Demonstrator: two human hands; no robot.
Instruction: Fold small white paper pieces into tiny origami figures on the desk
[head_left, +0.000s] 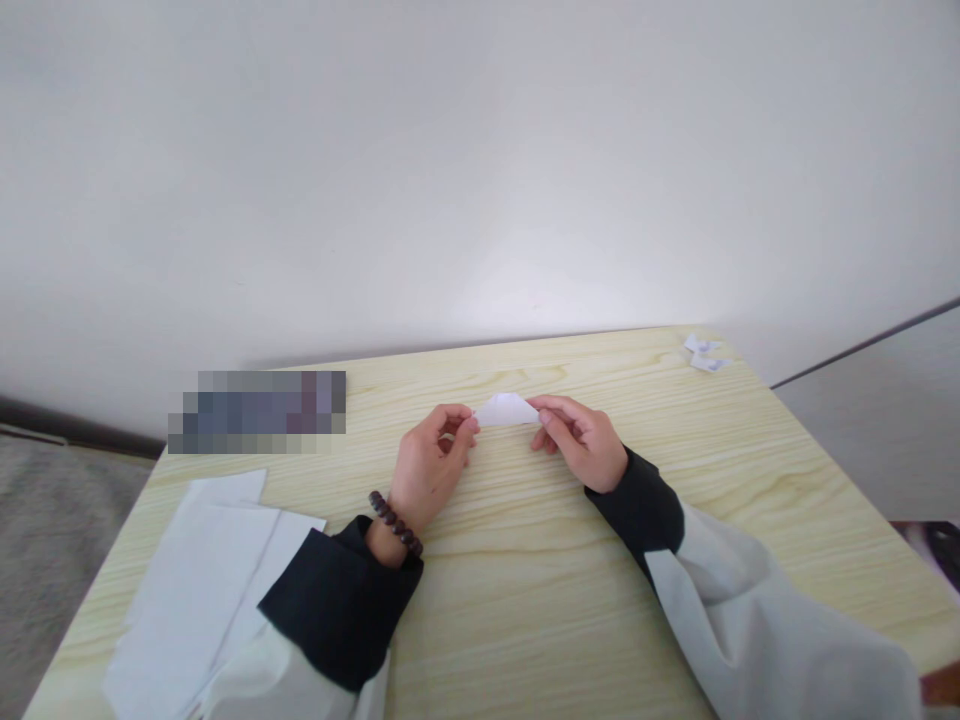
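A small piece of folded white paper [505, 409] is held up between my two hands over the middle of the wooden table. Its shape is low and wide, with a flat top and sloping sides that narrow to a point at each end. My left hand [433, 458] pinches the left tip between thumb and fingers. At the right tip, my right hand [581, 438] has the same kind of pinch. A dark beaded bracelet [395, 524] circles my left wrist.
Loose white sheets [202, 570] overlap at the left of the wooden table [510, 620]. Behind them lies a pixelated dark rectangular item [259, 412]. Small white paper pieces [705, 354] with bluish marks rest at the far right corner. A white wall [480, 180] borders the back edge.
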